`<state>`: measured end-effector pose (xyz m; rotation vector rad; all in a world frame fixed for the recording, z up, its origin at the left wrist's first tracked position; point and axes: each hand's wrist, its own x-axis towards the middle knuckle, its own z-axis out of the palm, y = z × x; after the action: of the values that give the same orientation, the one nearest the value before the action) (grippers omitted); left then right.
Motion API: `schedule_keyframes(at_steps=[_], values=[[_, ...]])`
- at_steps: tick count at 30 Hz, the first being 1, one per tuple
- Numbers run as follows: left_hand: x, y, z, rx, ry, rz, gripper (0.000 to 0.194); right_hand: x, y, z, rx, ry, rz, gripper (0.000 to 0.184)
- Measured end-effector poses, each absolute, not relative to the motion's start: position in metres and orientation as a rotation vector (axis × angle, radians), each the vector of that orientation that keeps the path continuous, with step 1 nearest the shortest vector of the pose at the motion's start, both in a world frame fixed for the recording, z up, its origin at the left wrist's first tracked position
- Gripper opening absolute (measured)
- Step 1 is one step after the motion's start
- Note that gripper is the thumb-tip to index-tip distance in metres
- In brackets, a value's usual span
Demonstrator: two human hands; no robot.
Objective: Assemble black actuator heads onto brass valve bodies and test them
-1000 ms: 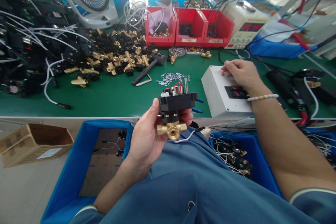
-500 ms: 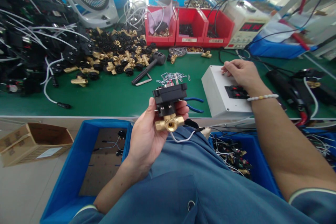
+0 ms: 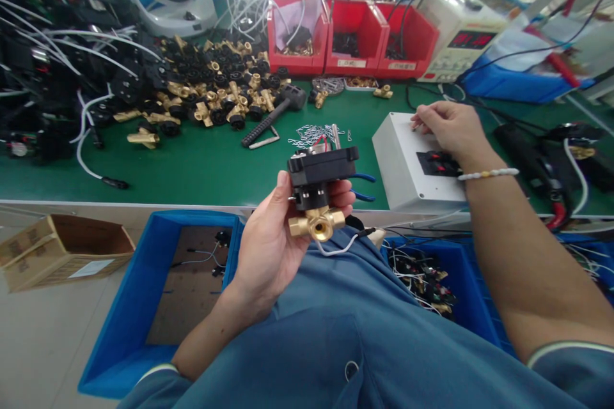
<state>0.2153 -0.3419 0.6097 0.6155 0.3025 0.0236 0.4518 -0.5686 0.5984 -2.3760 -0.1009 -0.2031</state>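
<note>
My left hand (image 3: 273, 239) is wrapped round a motorized valve (image 3: 320, 169), held up over my lap. Its black actuator housing is on top, and a brass three-way body with an open port faces me. From the valve a white cable hangs and runs to a black connector (image 3: 367, 232). My right hand (image 3: 448, 131) rests over the top of a white control box (image 3: 400, 160), thumb and fingers pinched together near its far left corner. Whatever small part they pinch is mostly hidden. Close by my right wrist are the box's black and red terminals (image 3: 439, 163).
Brass valve bodies (image 3: 215, 102) lie heaped at the left, beside a black hammer (image 3: 273, 115). Metal clips (image 3: 314, 136) and blue-handled pliers (image 3: 363, 195) lie behind the valve. Red bins (image 3: 357, 64) and a power supply (image 3: 460, 45) stand at the back. Blue crates (image 3: 108, 332) sit below.
The view has shifted slightly. The valve in my left hand has moved a little to the right and turned slightly. My right hand keeps its pinch at the same spot on the box.
</note>
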Motion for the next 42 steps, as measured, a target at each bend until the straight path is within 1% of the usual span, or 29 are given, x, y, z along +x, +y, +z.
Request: schedule_keyframes(at_steps=[4, 11, 15, 19, 20, 23, 30, 33, 38, 42], values=[[0.2133, -0.3411, 0.6079, 0.655, 0.36, 0.045, 0.048, 0.4535, -0.5713, 0.597, -2.377, -0.108, -0.213, 0.023], [0.2147, -0.3409, 0.6085, 0.641, 0.377, 0.023, 0.044, 0.4552, -0.5729, 0.5952, -2.375, -0.111, -0.21, 0.022], [0.2142, -0.3376, 0.6101, 0.43, 0.376, -0.138, 0.055, 0.4515, -0.5705, 0.5985, -2.397, -0.113, -0.175, 0.015], [0.2087, -0.3341, 0.6087, 0.35, 0.263, -0.208, 0.044, 0.4499, -0.5699, 0.5998, -2.439, -0.111, -0.141, 0.005], [0.2076, -0.3339, 0.6082, 0.38, 0.249, -0.198, 0.046, 0.4502, -0.5699, 0.5996, -2.45, -0.111, -0.135, 0.002], [0.2068, -0.3341, 0.6081, 0.479, 0.254, -0.179, 0.057, 0.4524, -0.5695, 0.5993, -2.489, -0.105, -0.13, 0.006], [0.2089, -0.3349, 0.6155, 0.514, 0.303, -0.259, 0.064, 0.4539, -0.5691, 0.5993, -2.53, -0.091, -0.174, 0.013], [0.2084, -0.3346, 0.6145, 0.536, 0.311, -0.214, 0.058, 0.4519, -0.5699, 0.5986, -2.499, -0.091, -0.19, 0.016], [0.2077, -0.3352, 0.6073, 0.522, 0.362, -0.107, 0.044, 0.4507, -0.57, 0.5977, -2.464, -0.074, -0.2, 0.016], [0.2099, -0.3361, 0.6063, 0.454, 0.265, -0.172, 0.034, 0.452, -0.5714, 0.5961, -2.451, -0.077, -0.204, 0.017]])
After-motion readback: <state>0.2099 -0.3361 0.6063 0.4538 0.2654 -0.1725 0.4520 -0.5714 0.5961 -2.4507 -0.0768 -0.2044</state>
